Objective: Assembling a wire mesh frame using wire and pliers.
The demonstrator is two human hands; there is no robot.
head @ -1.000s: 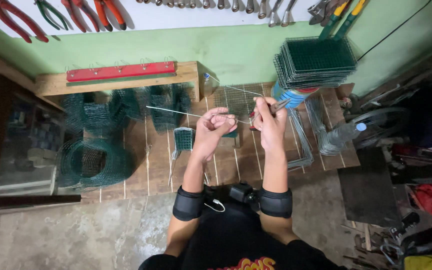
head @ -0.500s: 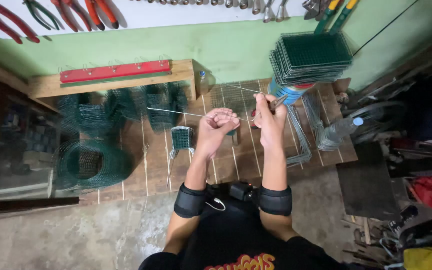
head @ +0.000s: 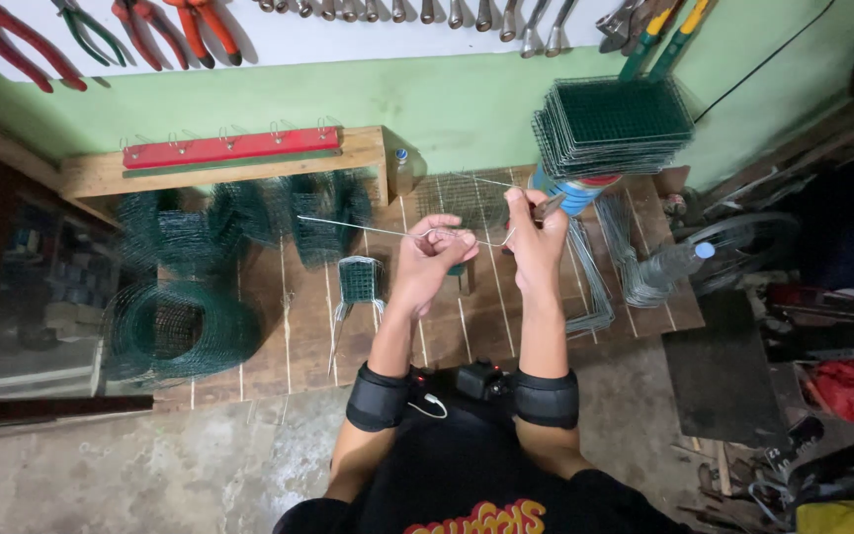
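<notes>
Still, both hands (head: 481, 247) pinch wire (head: 358, 227) — seemingly unchanged.

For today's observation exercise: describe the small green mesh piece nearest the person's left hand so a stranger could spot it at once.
Start at the wooden plank bench under the green wall. Just left of the left hand stands a small green mesh piece with bare wire legs splaying toward the bench's front edge. Unlike the large mesh rolls farther left, it is small, boxy and alone.

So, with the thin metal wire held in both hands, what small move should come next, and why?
Probably the right hand turns its pliers a little more: the thin metal wire is pinned in the left hand, and the bend between the hands looks shallow.
</notes>
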